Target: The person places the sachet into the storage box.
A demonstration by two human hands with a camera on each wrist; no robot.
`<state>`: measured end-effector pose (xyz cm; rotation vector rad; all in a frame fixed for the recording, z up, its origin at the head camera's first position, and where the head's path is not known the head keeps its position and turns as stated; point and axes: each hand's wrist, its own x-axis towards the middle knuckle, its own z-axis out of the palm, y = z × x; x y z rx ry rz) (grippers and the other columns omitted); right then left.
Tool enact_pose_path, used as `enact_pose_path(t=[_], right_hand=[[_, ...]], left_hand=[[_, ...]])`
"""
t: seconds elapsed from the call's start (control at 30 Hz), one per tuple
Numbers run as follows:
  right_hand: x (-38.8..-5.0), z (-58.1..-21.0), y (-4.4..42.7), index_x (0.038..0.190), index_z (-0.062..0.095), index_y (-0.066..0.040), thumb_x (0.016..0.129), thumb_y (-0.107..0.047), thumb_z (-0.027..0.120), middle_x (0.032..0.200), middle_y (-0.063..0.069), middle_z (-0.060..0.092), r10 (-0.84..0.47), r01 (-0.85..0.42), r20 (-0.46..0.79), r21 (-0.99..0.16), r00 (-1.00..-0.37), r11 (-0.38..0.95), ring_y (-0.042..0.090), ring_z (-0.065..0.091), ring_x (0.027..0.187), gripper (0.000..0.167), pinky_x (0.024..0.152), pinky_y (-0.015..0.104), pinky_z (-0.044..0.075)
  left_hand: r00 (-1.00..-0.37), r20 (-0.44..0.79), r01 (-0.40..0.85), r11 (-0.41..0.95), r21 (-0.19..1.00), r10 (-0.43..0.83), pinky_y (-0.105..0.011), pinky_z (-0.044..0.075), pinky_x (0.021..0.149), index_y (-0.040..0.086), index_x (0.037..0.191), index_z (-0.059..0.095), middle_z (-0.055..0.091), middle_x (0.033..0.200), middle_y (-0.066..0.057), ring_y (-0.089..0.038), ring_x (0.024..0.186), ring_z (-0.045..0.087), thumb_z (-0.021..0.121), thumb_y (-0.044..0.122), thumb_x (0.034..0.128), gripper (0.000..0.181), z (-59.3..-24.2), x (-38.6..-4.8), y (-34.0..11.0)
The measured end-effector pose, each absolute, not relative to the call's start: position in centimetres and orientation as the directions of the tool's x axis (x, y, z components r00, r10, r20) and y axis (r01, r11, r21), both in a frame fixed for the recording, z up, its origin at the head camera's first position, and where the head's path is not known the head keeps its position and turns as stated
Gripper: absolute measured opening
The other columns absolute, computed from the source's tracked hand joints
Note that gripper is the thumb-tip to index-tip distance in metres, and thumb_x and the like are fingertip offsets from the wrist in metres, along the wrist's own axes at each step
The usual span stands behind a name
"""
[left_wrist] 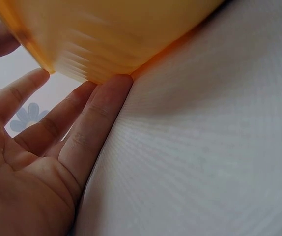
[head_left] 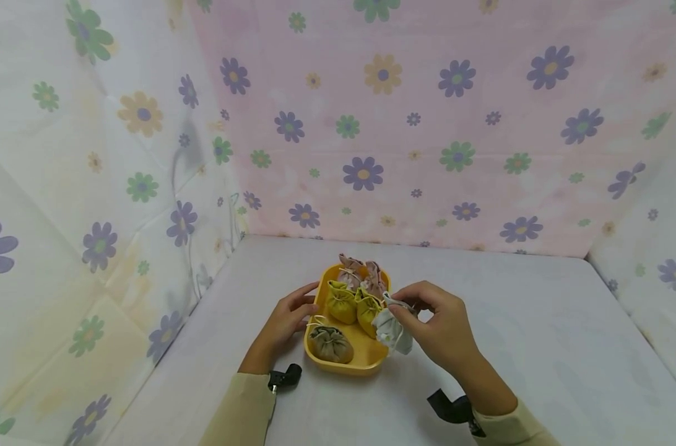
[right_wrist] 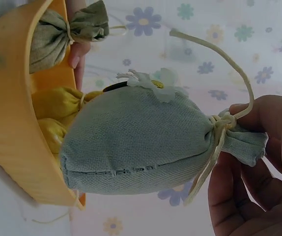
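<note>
My right hand [head_left: 441, 322] pinches the gathered neck of a pale grey-blue drawstring pouch [right_wrist: 141, 137], which hangs over the right rim of a yellow plastic tray [head_left: 349, 370]. A cord and a small white flower trim show on that pouch in the right wrist view. My left hand [head_left: 285, 319] rests against the tray's left side, its straight fingertips touching the wall in the left wrist view [left_wrist: 82, 113]. Inside the tray sit an olive-brown pouch [head_left: 331, 345] at the near end, two mustard-yellow pouches [head_left: 342, 303] in the middle and two pinkish pouches [head_left: 350, 272] at the far end.
The tray stands on a table covered in white cloth [head_left: 516, 310]. Flower-printed curtains [head_left: 366, 124] rise behind the table and along both sides. A black wrist camera [head_left: 286, 376] sits on the left wrist and another camera [head_left: 449, 407] on the right.
</note>
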<state>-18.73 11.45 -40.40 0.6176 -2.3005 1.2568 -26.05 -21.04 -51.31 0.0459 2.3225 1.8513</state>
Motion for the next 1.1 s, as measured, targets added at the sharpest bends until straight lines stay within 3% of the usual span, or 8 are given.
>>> enact_pose_path(t=[0.8,1.1], right_hand=[[-18.6,-43.0,8.6,0.101,0.073,-0.024,0.091,-0.019,0.081,0.102,-0.01,0.072,-0.122,-0.532,0.521,-0.792,-0.845,0.299,0.011,0.071,0.094,0.014,0.072,0.026,0.063],[-18.6,-43.8,8.1,0.102,0.072,-0.023,0.091,-0.019,0.08,0.102,-0.008,0.072,-0.122,-0.556,0.545,-0.788,-0.83,0.265,0.011,0.07,0.093,0.014,0.073,0.027,0.064]], left_hand=[[-0.982,-0.128,-0.094,0.223,0.97,0.141,-0.043,0.061,0.096,0.048,0.144,0.055,0.061,0.143,-0.005,-0.024,0.125,0.064,0.07,0.037,0.0956,0.052,-51.7,-26.4,-21.2],[-0.982,-0.128,-0.093,0.234,0.968,0.137,-0.043,0.061,0.095,0.047,0.145,0.054,0.061,0.143,-0.005,-0.024,0.125,0.064,0.07,0.037,0.0955,0.053,-51.6,-26.3,-21.2]])
